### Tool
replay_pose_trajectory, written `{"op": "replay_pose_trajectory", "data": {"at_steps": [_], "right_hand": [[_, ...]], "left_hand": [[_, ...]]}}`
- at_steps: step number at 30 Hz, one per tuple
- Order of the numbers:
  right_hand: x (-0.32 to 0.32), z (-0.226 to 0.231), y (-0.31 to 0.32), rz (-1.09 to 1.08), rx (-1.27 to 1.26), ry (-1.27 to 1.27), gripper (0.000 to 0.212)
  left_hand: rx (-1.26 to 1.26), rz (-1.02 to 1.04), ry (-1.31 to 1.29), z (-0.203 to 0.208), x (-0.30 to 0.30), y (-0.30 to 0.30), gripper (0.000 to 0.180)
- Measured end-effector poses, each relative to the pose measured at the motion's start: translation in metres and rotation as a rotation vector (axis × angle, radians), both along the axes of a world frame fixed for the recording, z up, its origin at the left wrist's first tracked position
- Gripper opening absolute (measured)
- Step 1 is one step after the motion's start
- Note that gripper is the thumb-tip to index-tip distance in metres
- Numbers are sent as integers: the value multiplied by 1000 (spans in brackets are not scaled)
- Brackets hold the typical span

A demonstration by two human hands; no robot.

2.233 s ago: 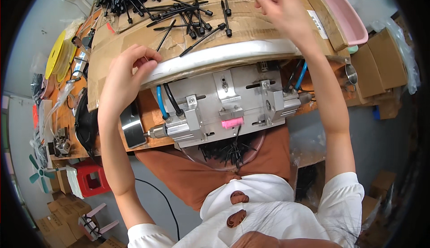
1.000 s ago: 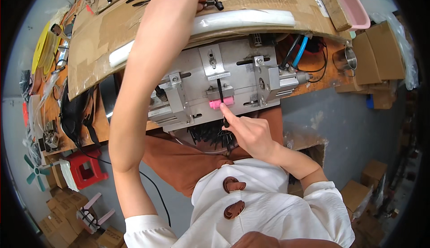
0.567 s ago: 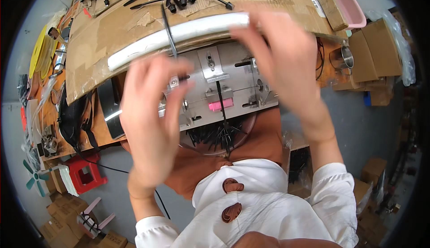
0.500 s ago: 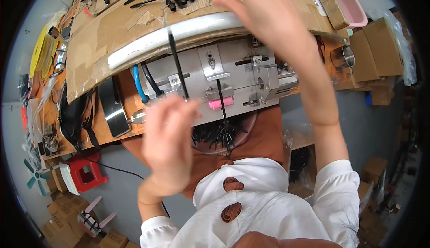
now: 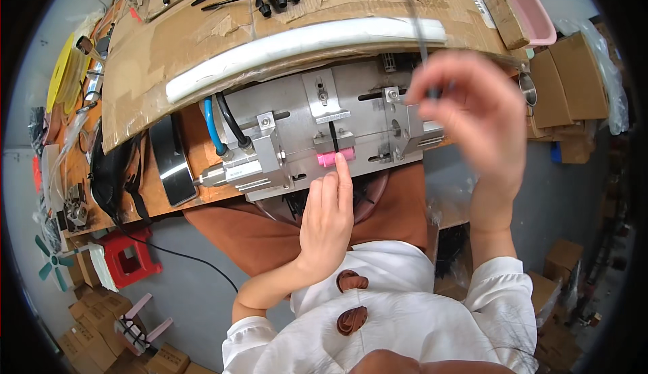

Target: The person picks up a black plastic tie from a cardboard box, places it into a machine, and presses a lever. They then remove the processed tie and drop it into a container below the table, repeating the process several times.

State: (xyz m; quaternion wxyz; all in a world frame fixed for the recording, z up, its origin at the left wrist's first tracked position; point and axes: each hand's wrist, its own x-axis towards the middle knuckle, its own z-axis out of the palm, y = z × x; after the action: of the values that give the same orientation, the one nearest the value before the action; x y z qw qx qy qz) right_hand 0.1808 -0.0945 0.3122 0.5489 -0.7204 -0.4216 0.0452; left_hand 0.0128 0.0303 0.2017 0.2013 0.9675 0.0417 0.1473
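Rod (image 5: 333, 135) ahead of left hand (image 5: 327, 222) (grip hidden) may be skewed by fingertip pressure; second rod (image 5: 420, 35) held by right hand (image 5: 476, 117)

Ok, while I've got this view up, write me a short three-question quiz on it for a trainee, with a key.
1. What colour is the small piece at the index fingertip of the left hand?

2. True or false: the blue hose stands to the left of the black hose.

3. What does the right hand hold?
A) a yellow spool
B) a thin dark stick
C) a steel cup

Key:
1. Pink.
2. True; the two stand side by side, with the blue one on the left.
3. B; it is blurred, but it sticks up from the fingers.
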Motion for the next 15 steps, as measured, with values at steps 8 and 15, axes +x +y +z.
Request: {"op": "replay_pose_trajectory", "data": {"at_steps": [8,15], "right_hand": [[-91,-102,-7,-113,-234,-373,64],[-89,-117,14,-129,-280,-351,64]], "left_hand": [[180,85,-367,102,106,72,24],[304,94,-265,104,182,144,15]]}}
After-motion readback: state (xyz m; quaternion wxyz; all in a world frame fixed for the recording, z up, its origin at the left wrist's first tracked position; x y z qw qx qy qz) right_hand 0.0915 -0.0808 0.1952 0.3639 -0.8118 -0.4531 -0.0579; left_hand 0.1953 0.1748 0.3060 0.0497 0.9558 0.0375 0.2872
